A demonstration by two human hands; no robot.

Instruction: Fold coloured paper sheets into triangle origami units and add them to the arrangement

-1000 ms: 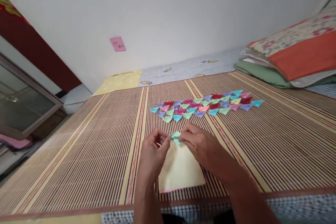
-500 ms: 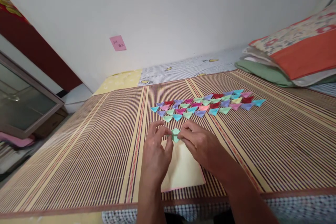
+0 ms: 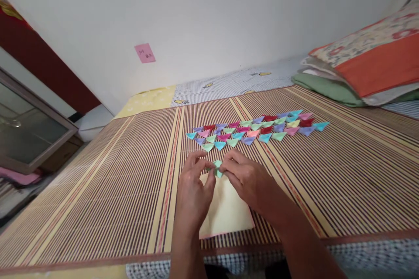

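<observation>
Between my two hands is a small piece of light green folded paper [image 3: 218,169], pinched at its left side by the thumb and forefinger of my left hand [image 3: 196,183]. My right hand [image 3: 247,178] pinches its right side, the fingertips of both hands nearly meeting. Part of the paper is hidden behind the fingers. Under the hands lies a pale yellow sheet or pad with pinkish edges [image 3: 227,211]. Just beyond them, several small folded paper triangles [image 3: 234,142] in many colours lie in slanting rows on the striped mat [image 3: 137,183].
At the back right a stack of folded bedding [image 3: 376,65] rests on the bed. A pink note [image 3: 144,53] is stuck to the white wall [image 3: 229,13]. On the left, beyond the mat's edge, stands a glass-fronted cabinet [image 3: 29,126].
The fingertips of my right hand have shifted slightly left over the green paper, covering more of it. The whole view has moved a little; the triangles lie as before.
</observation>
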